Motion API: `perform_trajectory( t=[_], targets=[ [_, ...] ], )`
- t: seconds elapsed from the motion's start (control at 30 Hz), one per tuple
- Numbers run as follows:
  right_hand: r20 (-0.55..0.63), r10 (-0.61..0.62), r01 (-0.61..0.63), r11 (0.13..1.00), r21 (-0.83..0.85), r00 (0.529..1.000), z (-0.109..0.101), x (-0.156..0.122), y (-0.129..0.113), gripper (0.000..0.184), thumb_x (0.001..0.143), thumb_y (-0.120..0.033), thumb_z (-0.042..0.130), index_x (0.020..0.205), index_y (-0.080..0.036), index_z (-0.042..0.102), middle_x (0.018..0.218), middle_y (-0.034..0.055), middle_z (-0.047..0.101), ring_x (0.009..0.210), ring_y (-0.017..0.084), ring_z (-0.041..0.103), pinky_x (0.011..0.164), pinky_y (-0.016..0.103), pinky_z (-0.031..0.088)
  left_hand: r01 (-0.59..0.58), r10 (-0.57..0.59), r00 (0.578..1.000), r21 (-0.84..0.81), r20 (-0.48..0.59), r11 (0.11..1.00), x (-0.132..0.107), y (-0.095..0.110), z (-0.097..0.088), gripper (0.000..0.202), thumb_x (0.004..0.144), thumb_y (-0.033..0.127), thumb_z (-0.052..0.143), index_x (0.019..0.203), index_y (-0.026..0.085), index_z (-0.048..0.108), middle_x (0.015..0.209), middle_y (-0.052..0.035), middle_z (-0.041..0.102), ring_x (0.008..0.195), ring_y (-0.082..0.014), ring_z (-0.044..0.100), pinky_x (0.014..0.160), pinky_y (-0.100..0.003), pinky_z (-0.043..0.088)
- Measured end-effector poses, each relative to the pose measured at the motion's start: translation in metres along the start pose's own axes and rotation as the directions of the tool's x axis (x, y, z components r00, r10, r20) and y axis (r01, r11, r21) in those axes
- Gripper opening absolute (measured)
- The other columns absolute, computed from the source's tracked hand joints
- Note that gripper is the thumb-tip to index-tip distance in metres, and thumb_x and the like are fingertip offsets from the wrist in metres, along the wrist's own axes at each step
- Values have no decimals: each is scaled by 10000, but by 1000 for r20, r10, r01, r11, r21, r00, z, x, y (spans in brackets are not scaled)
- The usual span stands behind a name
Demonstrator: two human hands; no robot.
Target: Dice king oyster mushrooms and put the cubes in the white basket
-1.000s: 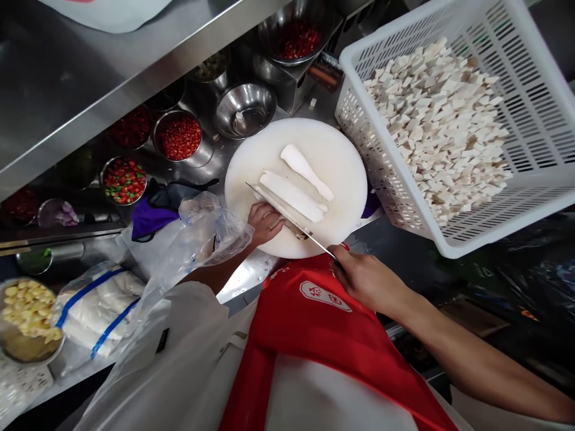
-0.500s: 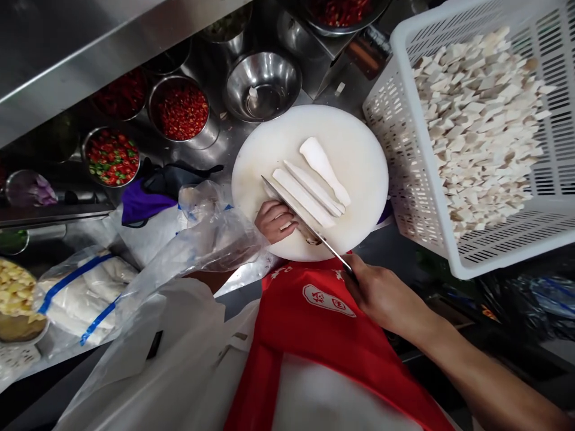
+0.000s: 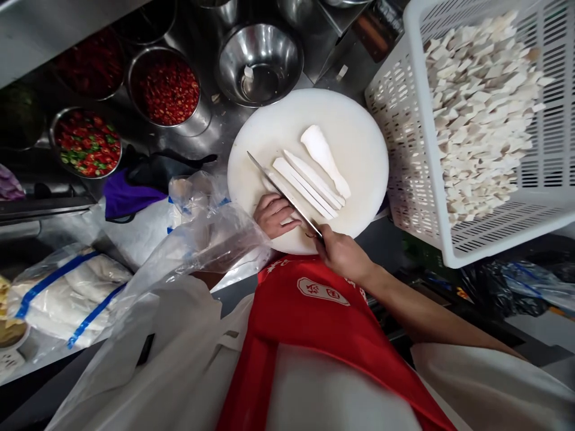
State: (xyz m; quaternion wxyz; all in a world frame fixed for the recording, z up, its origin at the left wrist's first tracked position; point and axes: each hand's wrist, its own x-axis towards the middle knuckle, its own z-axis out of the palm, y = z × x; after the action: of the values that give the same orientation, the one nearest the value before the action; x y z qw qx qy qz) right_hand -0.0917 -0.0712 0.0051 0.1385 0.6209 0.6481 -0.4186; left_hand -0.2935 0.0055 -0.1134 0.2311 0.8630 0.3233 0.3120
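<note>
A round white cutting board [image 3: 354, 137] lies on the steel counter. On it are long white strips [image 3: 305, 185] of a peeled vegetable, with one wider piece [image 3: 323, 157] behind them. My right hand [image 3: 342, 254] is closed round the handle of a long knife [image 3: 283, 193], whose blade lies along the near side of the strips. My left hand [image 3: 273, 214], fingers curled, presses on a white piece at the board's near edge, just left of the blade.
A white plastic basket [image 3: 552, 197] of white cubes stands at the right. Steel bowls of chopped red chilli [image 3: 167, 90], mixed chilli [image 3: 86, 143] and an almost empty bowl [image 3: 259, 60] sit behind the board. Clear plastic bags [image 3: 67, 293] lie at the left. I wear a red apron [image 3: 314, 323].
The knife has slid forward along the strips, and my right hand has come up to the board's near edge. The view has shifted, so everything sits a little higher.
</note>
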Motion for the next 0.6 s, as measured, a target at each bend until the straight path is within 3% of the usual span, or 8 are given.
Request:
perform_trajectory(
  t=[0.13,0.2,0.27,0.33,0.43,0.53,0.6],
  targets=[
    [-29,-71,72,996,47,997,-31,-15,-6,279,1003,-305,385,1226,-149,445,902,128,729,785,271,684,641,303,369,-7,6,999,35,46,999,1,-1,1,360,826,553,685,966,221,680,979,-64,666,1044,-234,586,941,-435,503],
    [-21,-110,111,992,58,994,-47,-34,-4,280,989,-296,408,1227,-157,452,843,107,720,752,261,676,621,297,356,-28,28,1000,43,13,999,2,-2,1,348,824,534,697,955,212,676,969,-66,662,1040,-235,581,927,-431,503],
    [15,-107,105,990,89,994,-49,-55,3,266,979,-289,416,1211,-170,469,782,83,708,705,248,665,592,294,342,-59,61,997,49,-39,997,2,-2,2,338,817,512,714,956,207,673,966,-68,659,1036,-235,574,919,-427,503],
    [49,-62,55,990,132,997,-35,-69,15,252,983,-296,403,1191,-180,484,769,75,706,680,237,660,574,293,341,-72,76,996,62,-56,995,2,-3,3,330,814,502,721,958,208,675,972,-68,658,1028,-235,573,918,-429,502],
    [14,-3,1,992,124,1000,4,-70,32,260,994,-311,380,1177,-162,489,845,106,718,740,238,675,614,296,374,-45,46,999,76,-10,996,1,-4,3,320,818,509,712,952,219,683,985,-65,658,1031,-241,575,928,-443,498],
    [-54,-45,49,996,76,997,34,-56,40,303,1000,-295,357,1228,-134,475,924,135,721,829,245,678,685,304,402,7,-11,999,94,42,996,0,-3,0,326,828,528,691,947,224,687,984,-69,659,1045,-251,576,940,-458,497],
    [-92,-77,83,994,71,993,40,-51,42,326,1004,-298,346,1260,-139,470,938,128,719,831,240,672,698,306,408,20,-29,997,122,69,992,0,-1,-4,341,830,543,681,951,223,686,985,-73,657,1044,-253,580,952,-464,495]
  ],
)
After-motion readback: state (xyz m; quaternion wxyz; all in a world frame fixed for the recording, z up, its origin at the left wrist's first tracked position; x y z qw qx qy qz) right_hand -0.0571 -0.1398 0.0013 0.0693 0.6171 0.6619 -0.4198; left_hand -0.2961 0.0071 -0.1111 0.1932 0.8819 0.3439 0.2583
